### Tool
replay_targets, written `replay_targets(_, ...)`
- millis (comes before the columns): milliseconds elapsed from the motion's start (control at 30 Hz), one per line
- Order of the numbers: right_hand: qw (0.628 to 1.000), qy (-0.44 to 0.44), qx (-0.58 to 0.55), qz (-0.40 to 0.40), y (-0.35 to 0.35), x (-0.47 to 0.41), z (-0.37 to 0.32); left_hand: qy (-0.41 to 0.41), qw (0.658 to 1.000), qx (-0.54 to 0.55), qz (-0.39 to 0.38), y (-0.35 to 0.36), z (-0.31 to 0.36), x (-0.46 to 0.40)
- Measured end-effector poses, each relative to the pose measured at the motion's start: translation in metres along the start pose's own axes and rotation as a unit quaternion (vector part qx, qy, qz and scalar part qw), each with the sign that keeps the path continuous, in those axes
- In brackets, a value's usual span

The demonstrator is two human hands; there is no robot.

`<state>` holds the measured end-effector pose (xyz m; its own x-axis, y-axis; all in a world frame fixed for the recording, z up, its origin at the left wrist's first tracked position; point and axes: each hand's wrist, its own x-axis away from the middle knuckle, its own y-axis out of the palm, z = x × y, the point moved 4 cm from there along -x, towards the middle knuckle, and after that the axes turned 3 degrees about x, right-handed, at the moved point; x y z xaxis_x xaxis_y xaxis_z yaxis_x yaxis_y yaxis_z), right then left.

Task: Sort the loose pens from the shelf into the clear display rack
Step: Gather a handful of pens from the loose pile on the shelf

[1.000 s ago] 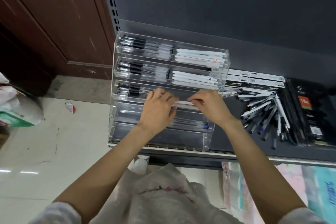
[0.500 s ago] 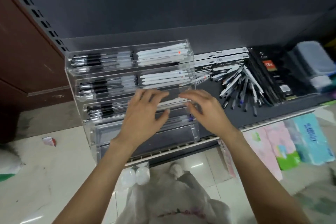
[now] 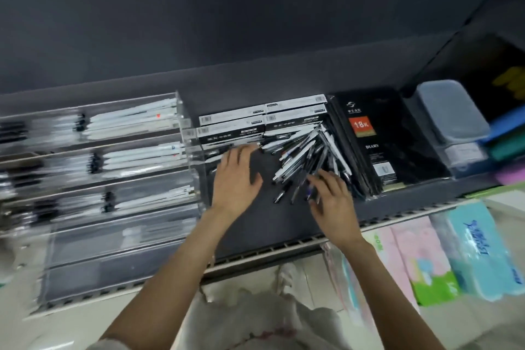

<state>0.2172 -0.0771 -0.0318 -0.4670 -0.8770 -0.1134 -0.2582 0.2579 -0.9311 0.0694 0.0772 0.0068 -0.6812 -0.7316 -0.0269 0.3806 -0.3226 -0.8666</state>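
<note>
Both the left hand [image 3: 237,179] and right hand [image 3: 331,196] hover released over the loose pens [image 3: 305,158]. The blur leaves contact unclear. A hasty grab could roll pens off the shelf [image 3: 270,224].

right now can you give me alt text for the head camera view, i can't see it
A person's two bare hands, left hand and right hand, reach with spread fingers into a pile of loose pens on a dark shelf. To the left stands a clear display rack, its upper tiers holding rows of pens. Black notebooks lie right of the pile.
</note>
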Motion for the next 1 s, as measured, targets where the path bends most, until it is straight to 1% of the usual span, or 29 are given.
replay_targets(100,0.998,-0.037,-0.015,-0.047,0.006,-0.016,0.011,-0.086,0.996,-0.035,0.008,0.02,-0.015,-0.033)
replay_targets(200,0.993,-0.071,-0.016,-0.088,0.012,-0.03,0.013,-0.126,0.986,-0.106,-0.035,0.033,-0.026,-0.047)
replay_targets(300,0.99,-0.107,0.006,-0.097,0.019,-0.038,0.01,-0.126,0.975,-0.17,-0.062,0.041,-0.031,-0.052)
replay_targets(467,0.985,-0.116,0.005,-0.129,0.028,-0.042,0.013,-0.115,0.967,-0.216,-0.076,0.048,-0.03,-0.06)
replay_targets(533,0.984,-0.12,0.0,-0.128,0.028,-0.041,0.014,-0.103,0.958,-0.248,-0.106,0.049,-0.03,-0.064)
replay_targets(600,0.983,-0.124,-0.006,-0.133,0.027,-0.04,0.015,-0.096,0.939,-0.298,-0.145,0.05,-0.029,-0.067)
replay_targets(733,0.983,-0.133,-0.006,-0.129,0.025,-0.041,0.017,-0.091,0.918,-0.332,-0.196,0.048,-0.021,-0.069)
replay_targets(800,0.982,-0.134,-0.009,-0.133,0.025,-0.042,0.017,-0.096,0.923,-0.305,-0.213,0.042,-0.018,-0.069)
replay_targets(867,0.982,-0.131,-0.015,-0.136,0.024,-0.043,0.017,-0.096,0.94,-0.233,-0.231,0.034,-0.017,-0.066)
replay_targets(933,0.982,-0.127,-0.019,-0.138,0.023,-0.044,0.017,-0.078,0.947,-0.173,-0.259,0.024,-0.014,-0.064)
replay_targets(1000,0.981,-0.125,-0.02,-0.147,0.022,-0.044,0.016,-0.077,0.954,-0.128,-0.261,0.01,-0.009,-0.064)
